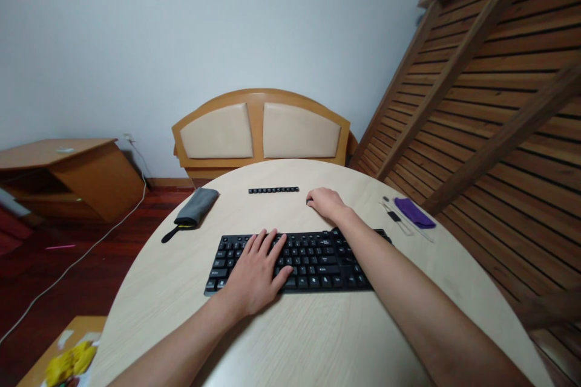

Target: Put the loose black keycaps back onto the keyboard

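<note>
The black keyboard (pixel 318 268) lies before me on the table (pixel 299 338), my left hand (pixel 256 273) spread over its keys, while my right hand (pixel 323 202) pinches a small dark piece (pixel 309 201), mostly hidden, near the row of black keycaps (pixel 273 190), my forearm (pixel 408 290) covering part of the keyboard's right side.

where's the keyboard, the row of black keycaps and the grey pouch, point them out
keyboard (pixel 314 260): head view, on the keys near its middle
row of black keycaps (pixel 273 190): head view, middle of the row
grey pouch (pixel 198 205): head view, middle of its upper side
</note>
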